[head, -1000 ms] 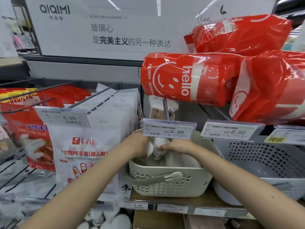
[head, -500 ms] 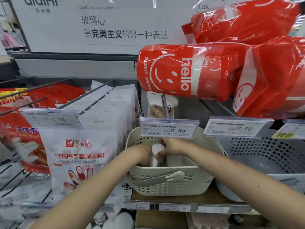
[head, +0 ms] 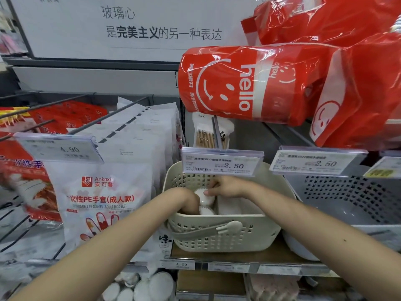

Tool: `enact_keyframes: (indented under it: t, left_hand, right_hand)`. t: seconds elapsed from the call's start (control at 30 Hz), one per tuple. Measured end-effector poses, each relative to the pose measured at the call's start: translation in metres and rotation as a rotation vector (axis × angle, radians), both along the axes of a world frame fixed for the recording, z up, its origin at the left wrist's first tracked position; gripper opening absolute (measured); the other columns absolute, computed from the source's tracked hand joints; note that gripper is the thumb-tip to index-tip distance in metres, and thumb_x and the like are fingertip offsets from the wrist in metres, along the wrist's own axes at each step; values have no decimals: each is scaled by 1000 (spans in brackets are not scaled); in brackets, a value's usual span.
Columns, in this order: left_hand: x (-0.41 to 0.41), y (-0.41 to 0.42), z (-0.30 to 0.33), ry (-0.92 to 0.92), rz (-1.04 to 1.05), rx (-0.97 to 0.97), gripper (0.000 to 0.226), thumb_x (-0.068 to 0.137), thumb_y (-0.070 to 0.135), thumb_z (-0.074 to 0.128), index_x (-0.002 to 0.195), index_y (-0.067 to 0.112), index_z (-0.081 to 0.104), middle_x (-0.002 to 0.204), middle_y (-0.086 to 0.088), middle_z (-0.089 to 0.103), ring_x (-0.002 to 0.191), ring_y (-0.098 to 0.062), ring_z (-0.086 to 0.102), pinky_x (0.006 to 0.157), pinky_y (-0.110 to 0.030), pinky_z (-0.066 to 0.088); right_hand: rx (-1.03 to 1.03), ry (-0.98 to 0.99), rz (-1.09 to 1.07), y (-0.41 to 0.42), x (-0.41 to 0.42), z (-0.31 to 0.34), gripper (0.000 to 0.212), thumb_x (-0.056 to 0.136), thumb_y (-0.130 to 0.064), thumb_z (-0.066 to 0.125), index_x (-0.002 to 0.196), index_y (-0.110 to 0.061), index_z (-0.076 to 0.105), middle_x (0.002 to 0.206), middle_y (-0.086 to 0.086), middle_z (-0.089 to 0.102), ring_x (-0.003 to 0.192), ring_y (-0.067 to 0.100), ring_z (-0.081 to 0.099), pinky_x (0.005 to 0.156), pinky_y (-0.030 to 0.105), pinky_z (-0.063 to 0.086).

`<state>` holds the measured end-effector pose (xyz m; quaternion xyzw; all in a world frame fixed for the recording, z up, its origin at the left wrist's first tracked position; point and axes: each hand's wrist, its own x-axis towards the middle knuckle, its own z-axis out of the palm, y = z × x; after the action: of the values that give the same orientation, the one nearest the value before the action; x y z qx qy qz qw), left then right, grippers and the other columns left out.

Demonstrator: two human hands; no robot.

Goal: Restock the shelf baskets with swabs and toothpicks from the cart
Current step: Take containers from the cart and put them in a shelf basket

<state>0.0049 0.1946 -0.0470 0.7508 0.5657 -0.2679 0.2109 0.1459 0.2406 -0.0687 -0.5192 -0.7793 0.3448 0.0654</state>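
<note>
Inside the cream perforated plastic basket on the shelf, the right hand pinches a round white ribbed swab tub while the left hand, its grip hidden, steadies lower tubs, which could topple if jostled.

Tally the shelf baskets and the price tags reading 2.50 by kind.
Beige baskets: 1
Grey baskets: 1
Price tags reading 2.50: 2
Total: 4
</note>
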Motion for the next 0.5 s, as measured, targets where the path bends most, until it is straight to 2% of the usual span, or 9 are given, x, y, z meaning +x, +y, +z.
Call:
enact_keyframes:
  t: [0.07, 0.17, 0.27, 0.33, 0.4, 0.5]
  left_hand:
    - [1, -1, 2, -14, -1, 5, 44, 96, 30, 49, 130, 2, 49, 131, -14, 52, 117, -30, 51, 92, -33, 41]
    - [1, 0, -1, -68, 28, 11, 41, 95, 31, 51, 124, 1, 53, 122, -14, 57, 100, -27, 53, 88, -34, 43]
    - [-1, 2, -4, -102, 74, 9, 39, 92, 31, 56, 119, 2, 56, 106, -9, 56, 89, -23, 53, 81, -34, 46]
    - [-1, 1, -5, -122, 108, -7, 42, 91, 32, 59, 121, 3, 55, 110, -10, 58, 92, -23, 56, 83, -34, 48]
    - [-1, -2, -3, -128, 124, 0, 49, 89, 35, 61, 126, 3, 53, 123, -11, 57, 101, -24, 58, 89, -34, 48]
    - [-2, -3, -2, -137, 141, -1, 52, 90, 35, 61, 129, 4, 50, 129, -11, 56, 103, -24, 57, 88, -32, 48]
  right_hand:
    - [-4, -67, -15, 0, 2, -1, 29, 89, -21, 66, 114, -6, 60, 95, -2, 54, 86, 12, 49, 58, 12, 32]
    - [-5, -137, -30, 3, 3, -6, 32, 87, -26, 68, 111, -7, 62, 99, 1, 55, 90, 16, 49, 66, 22, 35]
    - [7, -146, -30, 3, 2, -6, 30, 86, -26, 68, 108, -7, 62, 98, 2, 55, 89, 17, 49, 69, 25, 36]
    - [12, -137, -37, 2, 2, -6, 22, 87, -26, 68, 100, -11, 61, 95, 3, 55, 88, 17, 49, 67, 25, 36]
    - [18, -134, -47, 1, 3, -6, 19, 87, -25, 68, 98, -11, 61, 95, 2, 55, 88, 17, 49, 65, 24, 36]
    - [20, -161, -44, -3, 3, -5, 27, 87, -24, 67, 107, -6, 63, 101, 4, 58, 92, 17, 50, 76, 24, 36]
